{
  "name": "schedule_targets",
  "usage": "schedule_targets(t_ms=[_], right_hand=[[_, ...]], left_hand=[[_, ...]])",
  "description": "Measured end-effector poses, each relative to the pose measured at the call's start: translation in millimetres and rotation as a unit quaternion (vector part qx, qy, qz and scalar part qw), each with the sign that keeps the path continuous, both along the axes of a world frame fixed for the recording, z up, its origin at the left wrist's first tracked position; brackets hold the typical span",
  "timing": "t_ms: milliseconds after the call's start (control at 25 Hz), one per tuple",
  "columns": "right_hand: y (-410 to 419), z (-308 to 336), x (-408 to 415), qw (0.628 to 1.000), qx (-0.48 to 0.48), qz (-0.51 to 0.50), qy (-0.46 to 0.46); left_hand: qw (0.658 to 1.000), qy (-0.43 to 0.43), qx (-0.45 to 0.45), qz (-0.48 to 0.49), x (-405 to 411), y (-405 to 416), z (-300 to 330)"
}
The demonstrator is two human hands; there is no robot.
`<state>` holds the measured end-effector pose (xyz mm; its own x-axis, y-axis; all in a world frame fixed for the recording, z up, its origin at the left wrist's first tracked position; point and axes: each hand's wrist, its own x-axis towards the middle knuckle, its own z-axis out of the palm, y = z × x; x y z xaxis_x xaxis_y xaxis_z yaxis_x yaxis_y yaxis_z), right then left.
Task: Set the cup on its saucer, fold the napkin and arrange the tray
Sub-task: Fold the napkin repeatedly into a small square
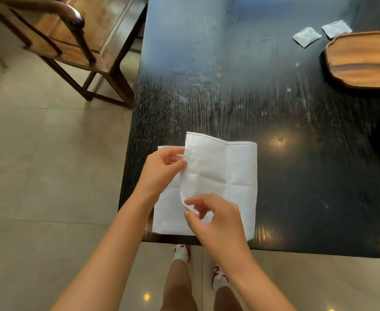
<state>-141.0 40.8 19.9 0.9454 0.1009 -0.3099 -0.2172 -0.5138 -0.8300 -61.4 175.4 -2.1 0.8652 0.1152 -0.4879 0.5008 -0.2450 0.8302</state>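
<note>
Both hands pinch the white napkin's lifted edge at the near corner of the dark bench.

The left hand (160, 169) has its fingers (173, 163) clamped on the napkin (220, 171) at the far end of the raised flap; the right hand (213, 217) pinches the same edge nearer the body. Right of both hands the cloth lies flat on the bench (229, 86). Far right of the fingers sit two small sachets (307, 37) and the wooden tray (362, 59).
</note>
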Motion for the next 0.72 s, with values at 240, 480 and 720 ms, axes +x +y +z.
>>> schedule_targets(t_ms=[240, 480, 720], right_hand=[[35, -23, -11, 0.996, -0.035, 0.076, 0.000], [43, -45, -18, 0.990, -0.084, 0.111, -0.016], [56, -68, -29, 0.972, -0.160, 0.145, -0.093]], left_hand=[[0.998, 0.023, 0.055, 0.037, -14, 39, -29], [0.982, -0.034, 0.186, -0.009, -10, 45, -53], [0.973, -0.027, 0.227, -0.011, -9, 55, -58]])
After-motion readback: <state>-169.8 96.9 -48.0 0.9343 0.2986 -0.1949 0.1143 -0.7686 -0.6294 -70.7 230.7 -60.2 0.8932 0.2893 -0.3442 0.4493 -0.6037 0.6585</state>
